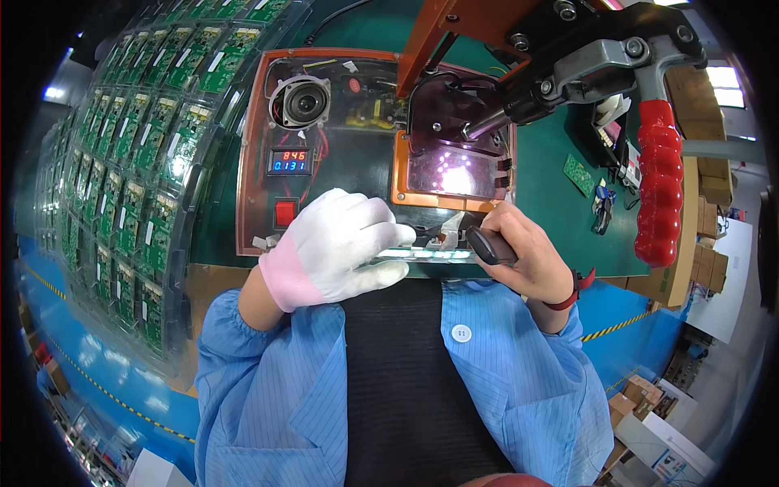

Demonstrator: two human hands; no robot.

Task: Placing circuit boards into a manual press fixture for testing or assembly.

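Observation:
My left hand, in a white glove with a pink cuff, is over the front edge of a clear-topped test box. Its fingers stretch rightward, with the thumb apart from them and nothing visible between. My right hand is bare, with a red band on its wrist. Its fingers wrap round a dark, rounded handheld object, whose kind I cannot make out. Just beyond the hands, an orange frame on the box surrounds a clear plate lit with pinkish-white spots.
A toggle clamp with a red handle overhangs the box's right side. Stacked clear trays of green circuit boards fill the left. A speaker, a lit digital meter and a red switch sit on the box. A loose board lies right.

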